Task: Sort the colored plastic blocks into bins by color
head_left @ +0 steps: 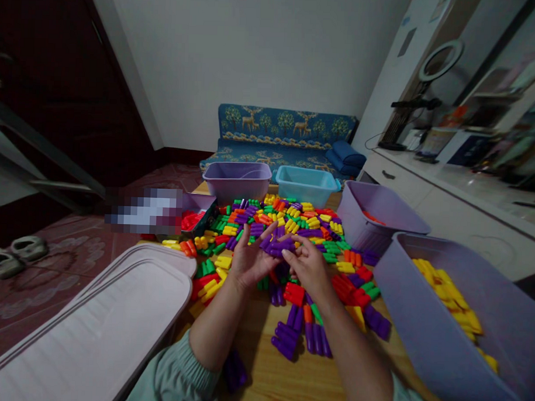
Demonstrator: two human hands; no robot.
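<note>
Over the middle of the table, my left hand is palm up with thumb and fingers apart, and purple plastic building blocks rest on its fingers. My right hand meets it from the right, thumb and fingertips pinching the near end of these purple blocks. Exactly how many blocks are held is hidden by the fingers. Below and around both hands lies a spread of loose blocks in yellow, red, green, orange and purple. Nearer to me are a red block and a cluster of purple blocks.
A purple bin and a blue bin stand at the back. On the right are another purple bin and a large bin with yellow blocks. Pale lids lie left, near a dark box of red blocks.
</note>
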